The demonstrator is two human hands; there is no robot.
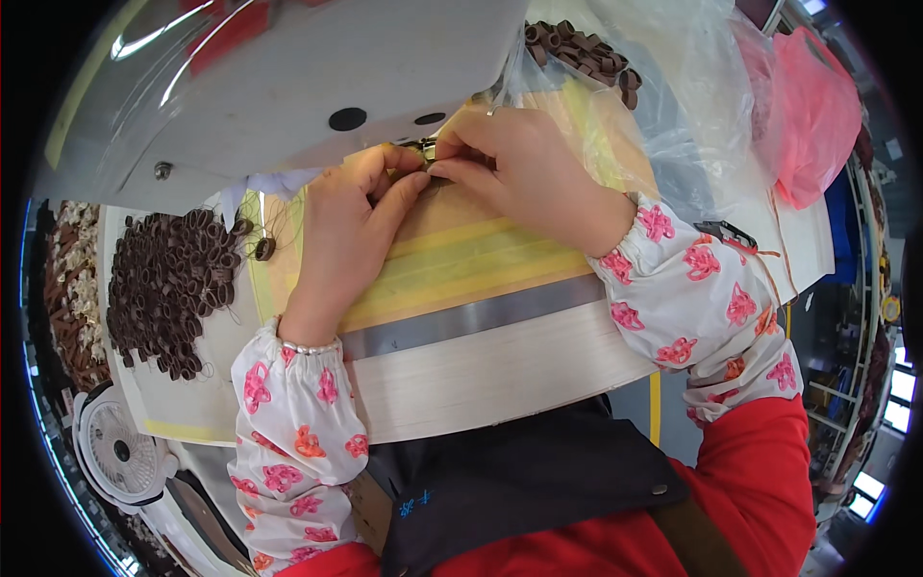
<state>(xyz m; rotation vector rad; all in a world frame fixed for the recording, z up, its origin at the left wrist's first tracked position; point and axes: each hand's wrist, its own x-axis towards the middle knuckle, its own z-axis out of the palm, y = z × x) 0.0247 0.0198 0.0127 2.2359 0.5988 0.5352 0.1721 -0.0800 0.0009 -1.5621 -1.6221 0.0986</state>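
Observation:
Both my hands meet under the head of a white sewing machine (317, 72), beside its small metal presser foot (429, 147). My left hand (348, 207) comes in from the left, thumb and fingers pinched together. My right hand (527, 163) faces it with thumb and forefinger closed, almost touching the left fingertips. Whatever they pinch is small, dark and mostly hidden by the fingers. A big pile of brown fabric loops (173, 284) with loose thread ends lies left of my left hand. One single loop (265, 248) sits apart, nearer that hand.
More brown loops (585, 56) lie on clear plastic (687, 125) at the far right, near a pink plastic bag (812, 115). A black tool (728, 233) lies by my right sleeve. Yellow tape (452, 252) and a grey strip (481, 313) cross the table. A fan (117, 447) stands lower left.

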